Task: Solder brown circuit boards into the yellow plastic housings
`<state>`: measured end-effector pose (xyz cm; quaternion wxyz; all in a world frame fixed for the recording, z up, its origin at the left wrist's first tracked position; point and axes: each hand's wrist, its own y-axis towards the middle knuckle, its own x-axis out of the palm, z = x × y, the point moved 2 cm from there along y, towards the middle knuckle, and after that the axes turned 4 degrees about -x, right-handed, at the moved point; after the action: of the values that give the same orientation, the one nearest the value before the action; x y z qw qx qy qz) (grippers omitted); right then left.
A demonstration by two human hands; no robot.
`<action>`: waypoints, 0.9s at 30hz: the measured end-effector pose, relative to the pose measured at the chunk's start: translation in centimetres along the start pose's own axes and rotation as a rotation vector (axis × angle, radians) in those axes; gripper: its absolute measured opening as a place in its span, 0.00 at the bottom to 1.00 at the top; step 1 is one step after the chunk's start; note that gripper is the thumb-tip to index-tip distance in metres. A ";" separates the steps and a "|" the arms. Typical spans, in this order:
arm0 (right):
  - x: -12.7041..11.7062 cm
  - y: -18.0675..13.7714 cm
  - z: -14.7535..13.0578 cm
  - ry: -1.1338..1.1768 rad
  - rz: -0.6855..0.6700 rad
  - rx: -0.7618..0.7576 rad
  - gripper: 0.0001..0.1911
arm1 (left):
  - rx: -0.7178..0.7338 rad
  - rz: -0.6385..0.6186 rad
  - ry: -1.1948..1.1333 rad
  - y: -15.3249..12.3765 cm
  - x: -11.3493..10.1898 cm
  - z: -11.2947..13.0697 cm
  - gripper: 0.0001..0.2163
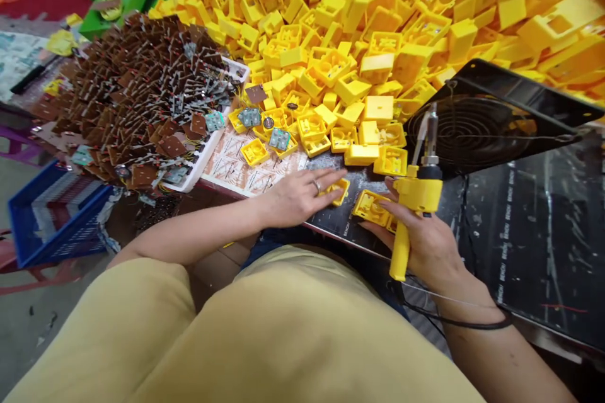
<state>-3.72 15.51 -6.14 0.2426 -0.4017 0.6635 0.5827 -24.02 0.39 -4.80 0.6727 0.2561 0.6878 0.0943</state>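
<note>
My left hand [295,197] lies palm down with its fingers stretched out, over a small yellow plastic case [342,191] near the table's front edge. The fingers partly cover that case. In my right hand [432,249] is a yellow pistol-shaped soldering gun [418,194], its metal tip pointing up and away from me. The thumb and fingers of the same hand also reach to an open yellow case [370,206] beside it, whose compartments face up. Part of another yellow piece shows under those fingers.
A huge heap of yellow cases [331,9] covers the back. Brown circuit boards [142,82] with wires overflow a white tray [208,160] at left. A black fan [477,123] leans at right. The soldering gun's cable [454,321] hangs below my right wrist. A blue crate [51,214] stands lower left.
</note>
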 end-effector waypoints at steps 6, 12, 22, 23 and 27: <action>0.4 1.4 -0.6 0.045 -0.041 -0.039 0.28 | -0.178 -0.019 0.002 -0.1 -3.7 -1.0 0.13; -0.9 2.9 -1.7 -0.122 0.102 -0.023 0.34 | -0.506 -0.651 0.314 4.0 -5.7 -8.9 0.12; -2.2 2.8 -2.8 -0.191 0.132 -0.007 0.30 | -0.501 -0.510 -0.135 2.6 -6.5 -12.6 0.06; -1.9 3.1 -2.8 -0.169 0.111 -0.009 0.29 | -0.470 -0.441 -0.252 1.9 -6.8 -13.0 0.07; 0.2 4.9 -3.3 -0.061 0.022 -0.038 0.25 | -0.458 -0.310 -0.617 0.9 -7.2 -12.8 0.10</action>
<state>-7.37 12.21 -2.79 0.2487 -0.3811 0.6488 0.6098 -36.51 0.39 2.95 0.8931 0.0096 0.4456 0.0612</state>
